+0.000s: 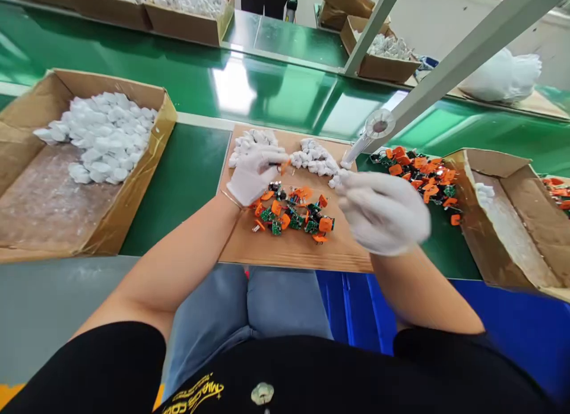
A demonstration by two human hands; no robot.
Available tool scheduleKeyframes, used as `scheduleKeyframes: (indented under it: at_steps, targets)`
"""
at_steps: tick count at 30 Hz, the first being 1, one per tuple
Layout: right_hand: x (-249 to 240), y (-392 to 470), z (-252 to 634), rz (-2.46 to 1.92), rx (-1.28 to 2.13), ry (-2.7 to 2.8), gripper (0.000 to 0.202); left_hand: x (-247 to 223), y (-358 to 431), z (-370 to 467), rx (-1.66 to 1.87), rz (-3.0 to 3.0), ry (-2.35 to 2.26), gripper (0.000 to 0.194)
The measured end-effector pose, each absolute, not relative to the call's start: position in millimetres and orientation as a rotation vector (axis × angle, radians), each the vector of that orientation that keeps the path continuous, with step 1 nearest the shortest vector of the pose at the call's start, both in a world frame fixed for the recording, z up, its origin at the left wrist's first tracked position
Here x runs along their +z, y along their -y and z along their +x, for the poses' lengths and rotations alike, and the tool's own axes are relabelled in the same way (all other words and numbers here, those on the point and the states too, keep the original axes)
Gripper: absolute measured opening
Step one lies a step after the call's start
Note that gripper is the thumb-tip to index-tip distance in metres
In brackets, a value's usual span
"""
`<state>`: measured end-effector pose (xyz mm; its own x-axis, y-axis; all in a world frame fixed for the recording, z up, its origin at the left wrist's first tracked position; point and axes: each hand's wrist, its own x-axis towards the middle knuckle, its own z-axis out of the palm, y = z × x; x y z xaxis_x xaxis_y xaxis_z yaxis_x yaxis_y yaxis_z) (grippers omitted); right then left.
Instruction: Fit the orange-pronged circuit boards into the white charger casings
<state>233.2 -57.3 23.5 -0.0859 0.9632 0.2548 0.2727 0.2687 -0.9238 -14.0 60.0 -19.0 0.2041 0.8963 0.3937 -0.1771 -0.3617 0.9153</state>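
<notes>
My left hand (255, 173), in a white glove, pinches a small orange part (285, 166) with a dark piece at its fingers. My right hand (386, 212), also gloved and slightly blurred, is closed with its fingertips beside a row of small white plastic pieces (315, 157); what lies in its fingers is hidden. Between and below the hands, a pile of small green circuit boards with orange pieces (294, 209) rests on a cardboard sheet (285, 253). More white pieces (249, 142) lie behind my left hand.
A cardboard box (167, 114) with many white pieces stands at left. On the right are more orange-and-green parts (423, 176) and another cardboard box (476, 224) holding a few white pieces. A white round-headed device (378, 126) stands near a slanting metal post (445, 69).
</notes>
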Motion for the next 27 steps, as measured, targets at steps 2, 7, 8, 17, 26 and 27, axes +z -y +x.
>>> scheduleKeyframes:
  at_steps: [2, 7, 8, 17, 26, 27]
  targets:
    - [3.7, 17.3, 227.2, -1.161, 0.718, 1.543, 0.02, -24.4, -63.8, -17.8, 1.261, 1.696, -0.705, 0.024]
    - [-52.4, -34.1, 211.2, -1.082, 1.017, 1.467, 0.037, -33.1, -65.0, -23.8, 1.077, 1.766, -0.9, 0.035]
    - [-57.3, -35.3, 208.7, -1.079, 1.082, 1.415, 0.04, -33.6, -63.4, -23.7, 1.029, 1.76, -0.93, 0.036]
    - [-54.6, -32.4, 202.6, -1.171, 1.056, 1.28, 0.045, -35.2, -62.4, -15.3, 0.9, 1.546, -0.868, 0.042]
    - [-59.4, -52.0, 189.1, -1.193, 1.053, 1.327, 0.043, -42.5, -62.9, 7.1, 0.996, 1.504, -0.909, 0.04]
    - [-57.8, -56.3, 189.0, -1.17, 1.119, 1.333, 0.045, -41.4, -66.2, 6.6, 1.015, 1.521, -0.925, 0.038]
